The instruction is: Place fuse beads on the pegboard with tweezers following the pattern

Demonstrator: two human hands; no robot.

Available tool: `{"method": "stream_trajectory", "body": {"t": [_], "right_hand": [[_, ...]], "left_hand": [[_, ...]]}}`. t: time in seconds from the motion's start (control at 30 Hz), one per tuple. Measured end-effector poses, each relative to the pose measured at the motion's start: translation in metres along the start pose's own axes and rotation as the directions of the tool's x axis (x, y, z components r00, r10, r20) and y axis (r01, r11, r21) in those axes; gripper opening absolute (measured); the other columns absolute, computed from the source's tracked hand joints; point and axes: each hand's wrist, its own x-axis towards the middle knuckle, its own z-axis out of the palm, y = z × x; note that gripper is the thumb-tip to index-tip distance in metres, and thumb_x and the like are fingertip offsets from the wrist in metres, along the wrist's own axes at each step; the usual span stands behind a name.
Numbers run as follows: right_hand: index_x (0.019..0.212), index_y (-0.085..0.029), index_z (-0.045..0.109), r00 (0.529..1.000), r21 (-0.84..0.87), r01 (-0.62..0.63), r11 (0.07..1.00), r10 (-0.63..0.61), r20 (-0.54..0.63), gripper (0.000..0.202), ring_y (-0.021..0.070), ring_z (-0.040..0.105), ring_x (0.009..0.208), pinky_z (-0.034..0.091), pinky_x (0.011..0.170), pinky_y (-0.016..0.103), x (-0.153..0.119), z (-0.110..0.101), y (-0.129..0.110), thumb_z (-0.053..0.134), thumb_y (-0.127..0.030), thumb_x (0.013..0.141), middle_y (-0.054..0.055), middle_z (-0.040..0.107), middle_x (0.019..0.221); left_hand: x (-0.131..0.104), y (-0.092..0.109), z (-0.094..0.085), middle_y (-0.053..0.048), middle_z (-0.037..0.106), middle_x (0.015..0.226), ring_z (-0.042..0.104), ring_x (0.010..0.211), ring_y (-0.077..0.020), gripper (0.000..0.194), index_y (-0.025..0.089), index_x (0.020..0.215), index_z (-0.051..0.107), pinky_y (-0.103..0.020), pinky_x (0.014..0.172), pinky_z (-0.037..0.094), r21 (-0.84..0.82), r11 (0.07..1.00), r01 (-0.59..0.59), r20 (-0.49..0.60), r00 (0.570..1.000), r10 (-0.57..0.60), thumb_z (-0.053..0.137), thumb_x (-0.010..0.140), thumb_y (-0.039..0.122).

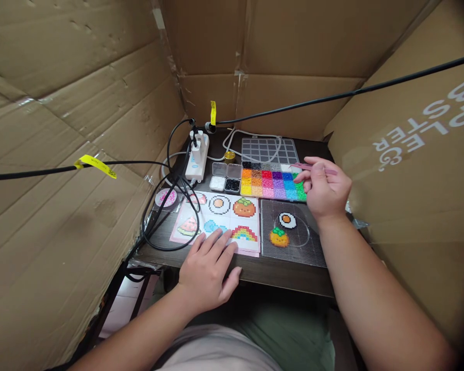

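Observation:
My right hand (326, 186) grips pink tweezers (308, 167), their tips over the white compartment at the back right of the bead box (272, 184). My left hand (212, 268) lies flat with fingers spread on the lower edge of a pattern sheet (244, 220) with pixel pictures of an egg, a persimmon, a watermelon and a rainbow. Right of the sheet is a clear pegboard (297, 252). On it rest a bead egg (287, 220) and an orange bead persimmon (279, 237) with green leaves.
Small boxes of white beads (217, 183) and black beads (232, 185) stand behind the sheet. A power strip (197, 157) and looped black cables (144, 226) are at the left. Behind the bead box lies its gridded lid (269, 149). Cardboard walls (294, 41) enclose the table.

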Motion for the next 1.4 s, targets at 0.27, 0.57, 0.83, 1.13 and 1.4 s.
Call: {"method": "stream_trajectory", "body": {"t": [0.27,0.57,0.83,1.13,1.4], "right_hand": [[0.097,-0.018,0.071,1.0,-0.017,-0.011,1.0,0.011,0.008,0.044,0.0075,0.045,0.041,0.032,0.04,0.022,0.0,0.0,-0.001,0.062,-0.06,0.088,-0.001,0.064,0.057],[0.11,-0.02,0.068,0.989,-0.16,0.129,0.979,-0.114,0.098,0.037,0.0104,0.052,0.046,0.042,0.046,0.026,-0.009,-0.001,-0.007,0.051,-0.051,0.098,0.0,0.067,0.064],[0.122,-0.024,0.066,0.937,-0.354,0.338,0.872,-0.277,0.212,0.029,0.0142,0.065,0.056,0.058,0.062,0.033,-0.015,-0.007,-0.024,0.051,-0.035,0.099,0.002,0.074,0.076],[0.124,-0.033,0.069,0.911,-0.465,0.41,0.785,-0.325,0.255,0.041,0.0229,0.077,0.082,0.064,0.079,0.04,-0.092,-0.036,-0.061,0.061,-0.012,0.09,0.002,0.079,0.103],[0.127,-0.029,0.067,0.923,-0.655,0.381,0.652,-0.233,0.306,0.044,0.0233,0.076,0.079,0.063,0.077,0.036,-0.14,-0.068,-0.048,0.063,-0.011,0.088,0.006,0.077,0.101]], "left_hand": [[0.001,0.0,0.001,-0.009,0.059,0.144,0.056,0.13,-0.0318,0.04,0.017,0.126,0.063,-0.049,0.107,0.037,0.001,1.0,-0.001,-0.004,1.0,0.001,0.053,0.094,0.038],[0.002,0.001,0.002,-0.01,0.061,0.142,0.057,0.129,-0.0319,0.039,0.016,0.125,0.064,-0.05,0.107,0.037,-0.001,1.0,0.001,-0.014,1.0,-0.001,0.053,0.093,0.037],[0.002,0.002,0.004,-0.009,0.065,0.138,0.06,0.125,-0.0304,0.036,0.018,0.121,0.066,-0.047,0.105,0.039,0.007,1.0,0.017,-0.082,0.997,-0.016,0.055,0.091,0.034],[0.002,0.003,0.005,-0.009,0.065,0.137,0.06,0.124,-0.031,0.036,0.017,0.121,0.066,-0.048,0.106,0.038,-0.017,1.0,0.022,-0.099,0.995,-0.023,0.056,0.091,0.033],[0.002,0.002,0.007,-0.009,0.065,0.137,0.06,0.124,-0.031,0.035,0.017,0.121,0.066,-0.048,0.105,0.037,-0.028,0.999,0.027,-0.112,0.993,-0.03,0.056,0.092,0.034]]}}
